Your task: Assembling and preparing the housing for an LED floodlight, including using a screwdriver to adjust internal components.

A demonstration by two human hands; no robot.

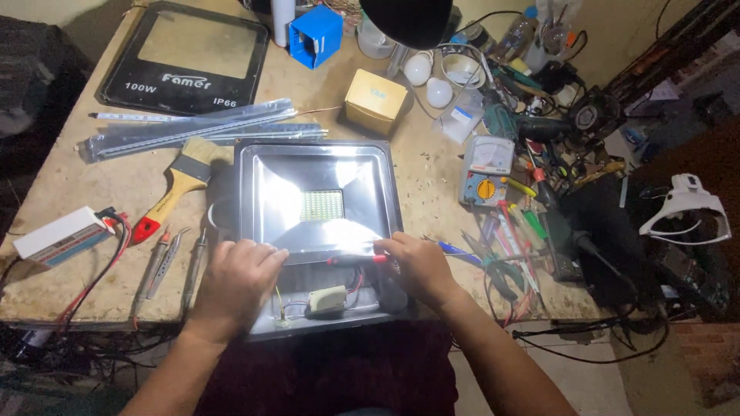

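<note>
An open square floodlight housing (250, 192) with a shiny reflector and a panel of small LEDs (321, 205) lies at the near edge of the workbench. My left hand (235, 281) rests on the reflector's lower left edge, fingers curled. A red-handled screwdriver (356, 260) lies flat across the reflector's lower edge, gripped by my right hand (420, 266). Below the reflector, a small white module (327, 299) with red and yellow wires shows inside the housing.
A paintbrush (177, 189) and hand tools lie to the left, with a white driver box (62, 236). A black floodlight frame (185, 58), metal strips, a blue box, a yellow box (375, 100), bulbs, a multimeter (484, 171) and many tools crowd the back and right.
</note>
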